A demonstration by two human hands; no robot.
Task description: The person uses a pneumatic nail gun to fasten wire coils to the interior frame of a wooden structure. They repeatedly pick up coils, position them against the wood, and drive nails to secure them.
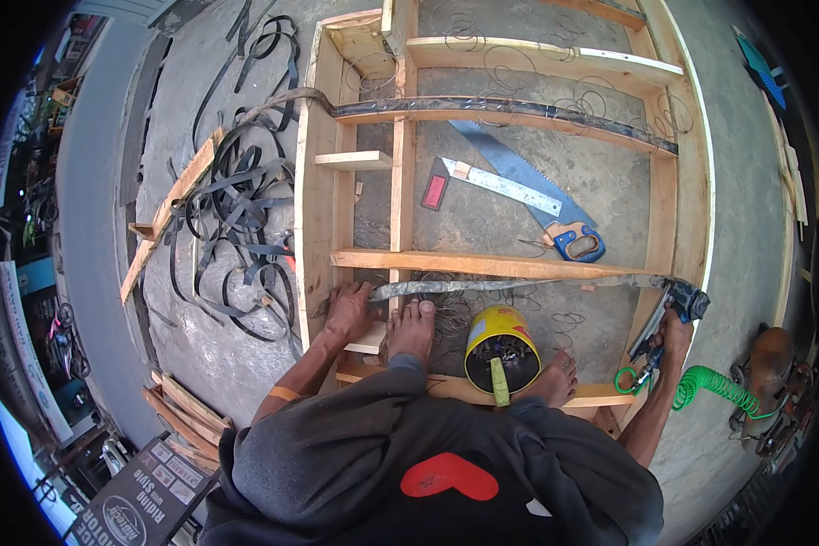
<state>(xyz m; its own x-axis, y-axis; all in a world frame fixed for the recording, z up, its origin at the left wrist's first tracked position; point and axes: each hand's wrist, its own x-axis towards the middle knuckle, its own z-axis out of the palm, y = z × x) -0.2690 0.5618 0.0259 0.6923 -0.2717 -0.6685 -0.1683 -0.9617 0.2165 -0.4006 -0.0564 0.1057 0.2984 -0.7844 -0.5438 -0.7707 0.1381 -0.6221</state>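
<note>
A dark, worn webbing strap (482,287) stretches across the wooden frame (314,182) in front of me. My left hand (348,314) is closed on its left end, beside the frame's left side board. On the right, my right hand (674,335) grips an air staple gun (688,300), its nose at the strap's right end by the right rail. A coiled green air hose (717,384) runs from the gun. Another strap (519,111) lies along a crosspiece farther off, its loose end hanging over the left board. The gun's tip contact is hidden.
My bare feet (411,329) stand inside the frame, around a yellow bucket (500,318). A handsaw (528,182) and try square (500,187) lie on the floor within the frame. Tangled black straps (237,214) and wood scraps (177,205) lie left; an air compressor (769,369) stands right.
</note>
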